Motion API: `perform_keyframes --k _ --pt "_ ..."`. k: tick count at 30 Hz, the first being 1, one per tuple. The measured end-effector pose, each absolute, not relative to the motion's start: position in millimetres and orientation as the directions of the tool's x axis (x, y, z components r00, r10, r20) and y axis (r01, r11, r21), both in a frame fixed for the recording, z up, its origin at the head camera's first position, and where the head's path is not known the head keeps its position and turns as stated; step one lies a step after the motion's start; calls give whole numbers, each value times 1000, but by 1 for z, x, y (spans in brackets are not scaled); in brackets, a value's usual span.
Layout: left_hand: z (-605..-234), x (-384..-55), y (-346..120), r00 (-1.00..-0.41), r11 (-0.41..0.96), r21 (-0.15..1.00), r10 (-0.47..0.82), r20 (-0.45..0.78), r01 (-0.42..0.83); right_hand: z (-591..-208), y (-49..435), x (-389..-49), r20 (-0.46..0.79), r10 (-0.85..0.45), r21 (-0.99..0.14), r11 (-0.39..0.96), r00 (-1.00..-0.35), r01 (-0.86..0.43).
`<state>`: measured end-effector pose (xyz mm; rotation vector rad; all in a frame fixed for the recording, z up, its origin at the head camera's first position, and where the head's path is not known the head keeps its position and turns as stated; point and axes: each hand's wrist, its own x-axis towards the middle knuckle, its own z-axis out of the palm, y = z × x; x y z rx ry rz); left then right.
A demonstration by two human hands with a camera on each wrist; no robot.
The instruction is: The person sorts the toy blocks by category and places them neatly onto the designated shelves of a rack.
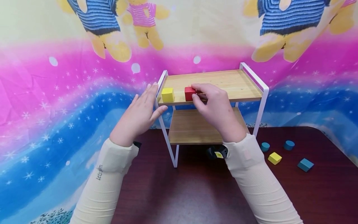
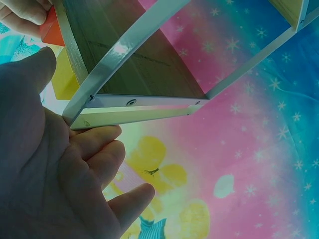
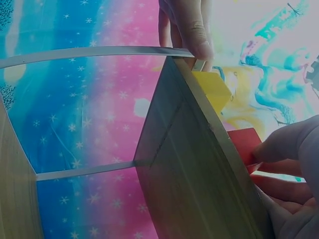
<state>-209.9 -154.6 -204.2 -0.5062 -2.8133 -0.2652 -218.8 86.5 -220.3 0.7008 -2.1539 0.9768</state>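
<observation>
A small two-tier wooden shelf (image 1: 212, 82) with a white metal frame stands on the dark table. On its top board, near the front left corner, sits a yellow block (image 1: 167, 95). To the right of it is a red block (image 1: 190, 93), pinched between the thumb and fingers of my right hand (image 1: 216, 109); the right wrist view shows the red block (image 3: 244, 144) at the board's edge. My left hand (image 1: 139, 115) lies against the frame's left side with fingers extended, and holds nothing. In the left wrist view its fingers (image 2: 102, 149) are beside the white frame.
Right of the shelf, the table (image 1: 195, 193) bears two teal round blocks (image 1: 289, 145), a yellow block (image 1: 275, 158) and a teal rectangular block (image 1: 305, 165). A black object (image 1: 216, 152) with a yellow label shows under the lower board (image 1: 195, 127). Patterned cloth (image 1: 70, 102) hangs behind.
</observation>
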Motion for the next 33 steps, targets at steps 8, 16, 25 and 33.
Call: perform_keyframes --k 8,16,25,33 --pt "-205 -210 -155 -900 921 130 317 300 367 -223 88 -220 766 -183 -438 553 -616 -709" --pt "-205 -210 -155 -901 922 130 315 299 365 -224 88 -221 768 -183 -442 540 -613 -716" --pt "-204 -210 -155 -902 923 128 313 298 363 -224 88 -221 780 -159 -456 518 -605 -724" --pt "-204 -210 -155 -906 925 130 309 289 357 -227 89 -221 820 -133 -455 437 -556 -776"
